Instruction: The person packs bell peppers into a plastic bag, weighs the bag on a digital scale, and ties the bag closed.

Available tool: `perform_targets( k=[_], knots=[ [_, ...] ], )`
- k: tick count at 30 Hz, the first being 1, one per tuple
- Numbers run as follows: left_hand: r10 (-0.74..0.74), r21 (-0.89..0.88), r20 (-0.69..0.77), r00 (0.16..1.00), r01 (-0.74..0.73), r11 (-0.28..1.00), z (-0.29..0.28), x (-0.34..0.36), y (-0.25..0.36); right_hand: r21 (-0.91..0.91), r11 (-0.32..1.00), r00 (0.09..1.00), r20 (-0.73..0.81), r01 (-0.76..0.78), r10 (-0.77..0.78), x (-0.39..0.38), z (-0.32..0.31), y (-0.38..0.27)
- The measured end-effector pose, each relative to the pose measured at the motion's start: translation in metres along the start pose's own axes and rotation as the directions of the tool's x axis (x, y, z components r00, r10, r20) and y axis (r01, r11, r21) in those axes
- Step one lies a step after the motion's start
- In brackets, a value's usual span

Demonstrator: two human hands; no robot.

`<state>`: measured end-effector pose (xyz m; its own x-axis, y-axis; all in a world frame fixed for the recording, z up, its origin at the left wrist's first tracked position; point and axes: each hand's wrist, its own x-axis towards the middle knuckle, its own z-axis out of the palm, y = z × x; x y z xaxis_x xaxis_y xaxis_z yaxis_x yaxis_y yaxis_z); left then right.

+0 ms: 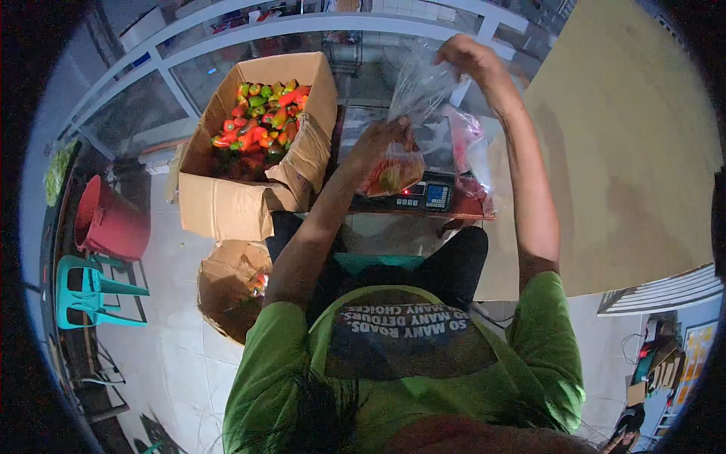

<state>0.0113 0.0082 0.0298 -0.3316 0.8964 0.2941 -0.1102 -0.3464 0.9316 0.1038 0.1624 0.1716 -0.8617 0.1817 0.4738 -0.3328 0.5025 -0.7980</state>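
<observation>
A clear plastic bag (416,87) with red and green peppers (393,180) in its bottom is stretched between my hands. My left hand (384,144) is closed round its neck, just above the peppers. Higher and to the right, my right hand (469,57) pinches the bag's open upper end; some of its fingertips are hidden. Beneath the filled part sits a digital scale (439,195) with a lit display and keypad, partly covered by the bag. Left of my left hand, a large open cardboard box (227,200) holds many red and green peppers (265,121).
Pink and clear plastic bags (467,144) lie right of the scale. A smaller cardboard box (219,303) with a few scraps stands below the large one. A red bin (113,219) and a teal plastic chair (87,291) are at left. A broad tan board (620,166) fills the right.
</observation>
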Motion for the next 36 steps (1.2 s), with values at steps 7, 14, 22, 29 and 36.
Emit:
perform_targets(
  k=[7,14,22,29,36],
  knots=[
    [-0.044,0.017,-0.06,0.997,0.045,0.999,0.003,-0.005,0.004,-0.65,0.76,0.99,0.112,0.011,0.082,-0.003,0.007,0.002],
    [-0.074,-0.012,-0.046,0.996,0.073,0.997,0.002,-0.006,-0.003,-0.499,0.811,0.91,-0.098,0.306,-0.404,0.006,0.019,-0.003],
    [-0.098,0.024,-0.069,0.993,0.1,0.995,0.002,-0.015,0.002,-0.562,0.82,0.989,-0.019,0.11,-0.146,0.005,0.023,-0.005],
    [-0.002,0.361,-0.158,0.987,0.059,0.931,-0.018,-0.012,-0.012,-0.786,0.119,0.765,0.538,0.607,-0.354,-0.025,0.079,-0.029],
    [0.011,0.163,-0.115,0.993,0.008,0.987,-0.039,-0.011,-0.006,-0.767,0.469,0.882,0.264,0.438,-0.391,-0.03,0.061,-0.014]
  ],
)
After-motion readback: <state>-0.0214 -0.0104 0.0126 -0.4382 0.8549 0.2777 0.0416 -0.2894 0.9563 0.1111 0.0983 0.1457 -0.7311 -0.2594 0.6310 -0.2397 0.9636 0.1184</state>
